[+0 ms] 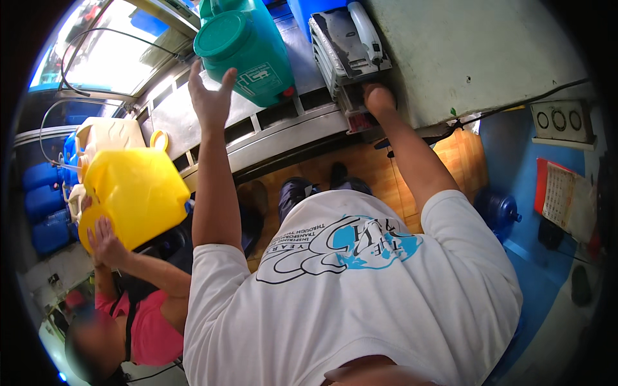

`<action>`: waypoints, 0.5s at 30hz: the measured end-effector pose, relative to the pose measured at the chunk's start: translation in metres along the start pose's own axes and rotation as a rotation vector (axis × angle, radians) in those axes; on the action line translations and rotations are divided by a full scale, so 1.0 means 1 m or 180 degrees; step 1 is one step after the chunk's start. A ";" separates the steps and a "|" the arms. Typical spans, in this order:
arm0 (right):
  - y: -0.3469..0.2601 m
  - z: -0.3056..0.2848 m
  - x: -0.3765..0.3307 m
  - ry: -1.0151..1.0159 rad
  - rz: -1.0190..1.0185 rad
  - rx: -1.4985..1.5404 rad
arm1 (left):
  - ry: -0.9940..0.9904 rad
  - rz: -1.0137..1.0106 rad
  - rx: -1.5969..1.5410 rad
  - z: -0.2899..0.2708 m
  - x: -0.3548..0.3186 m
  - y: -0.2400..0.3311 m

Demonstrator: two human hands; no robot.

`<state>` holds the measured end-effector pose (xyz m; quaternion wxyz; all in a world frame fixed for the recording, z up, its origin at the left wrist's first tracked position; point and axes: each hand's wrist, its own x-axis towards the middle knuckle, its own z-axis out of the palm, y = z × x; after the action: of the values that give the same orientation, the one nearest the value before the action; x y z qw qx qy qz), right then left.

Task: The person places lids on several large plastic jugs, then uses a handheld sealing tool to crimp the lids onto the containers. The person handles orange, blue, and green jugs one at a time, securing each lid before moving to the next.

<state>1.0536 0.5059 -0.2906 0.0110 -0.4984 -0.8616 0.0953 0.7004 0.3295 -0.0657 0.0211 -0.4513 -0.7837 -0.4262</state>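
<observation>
My left hand (211, 100) is raised with thumb and fingers spread, just beside a teal plastic jug (257, 74) with a round screw lid and a red spout cap. It holds nothing. My right hand (380, 100) is curled at the front of a small drawer unit (333, 48), next to a clear open drawer (355, 110) with something red in it. Its fingertips are hidden, so what they grip cannot be made out. A white-handled device (365, 32) lies on top of the unit.
On the left a co-worker in pink handles a yellow jerrycan (136, 196). Beige (109, 136) and blue containers (48, 206) stand behind it. A metal counter (283, 141) runs before me. At right are a pale worktop (489, 51), a black cable, a socket box (561, 121) and a blue water bottle (497, 209).
</observation>
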 end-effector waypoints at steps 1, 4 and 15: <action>0.001 -0.003 -0.002 0.0040 0.0074 0.0185 | -0.0031 -0.0085 -0.0163 0.003 -0.011 -0.003; -0.001 -0.014 -0.012 0.0179 0.0257 0.0617 | -0.0170 0.0145 -0.0221 0.010 -0.046 -0.008; -0.006 -0.041 -0.028 0.0980 0.0220 0.1694 | -0.1132 0.0572 -0.0556 0.062 -0.089 0.028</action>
<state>1.0676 0.4851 -0.2472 0.2683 -0.5155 -0.7772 0.2412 0.7956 0.3170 -0.1243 -0.1188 -0.5875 -0.6918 -0.4027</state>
